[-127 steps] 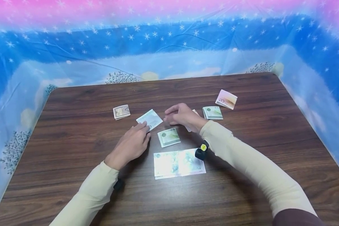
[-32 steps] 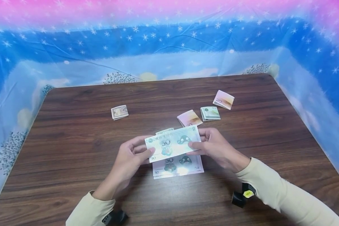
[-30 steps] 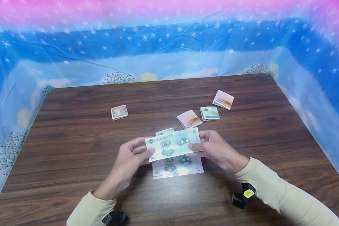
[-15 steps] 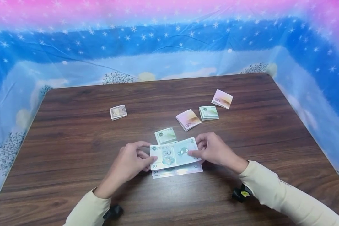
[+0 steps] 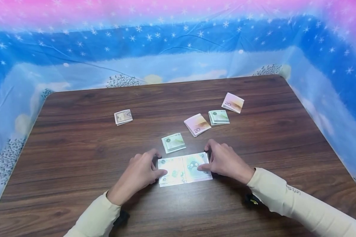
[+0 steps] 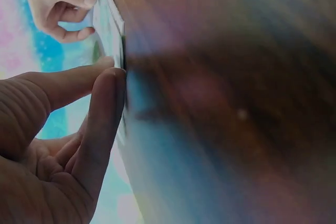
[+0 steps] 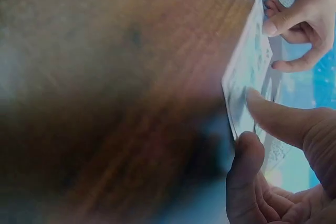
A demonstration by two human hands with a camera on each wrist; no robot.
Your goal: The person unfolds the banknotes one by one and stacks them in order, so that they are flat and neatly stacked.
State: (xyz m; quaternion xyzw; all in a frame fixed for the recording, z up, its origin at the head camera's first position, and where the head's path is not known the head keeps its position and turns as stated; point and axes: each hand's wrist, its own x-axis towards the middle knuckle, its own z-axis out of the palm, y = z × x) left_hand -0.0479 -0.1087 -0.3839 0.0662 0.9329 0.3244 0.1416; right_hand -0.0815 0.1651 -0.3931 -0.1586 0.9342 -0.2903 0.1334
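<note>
A pale green 50 banknote, creased across its middle, lies over other unfolded notes near the table's front. My left hand pinches its left end, thumb on top. At the opposite end my right hand holds it with the thumb on the printed face. In the left wrist view, thumb and finger meet at the edge of the notes. The right wrist view has the thumb on the note and a finger against its edge. Glare washes out part of the print.
Just behind lies a folded green note. Beyond it are a folded pink 20 note, another green one and a second pink 20 note. A folded brownish note sits far left on the wooden table.
Both hands first reached to the notes farther back, then held the 50 note raised and tilted. Since then they have lowered it onto the unfolded notes, uncovering the folded green note behind.
</note>
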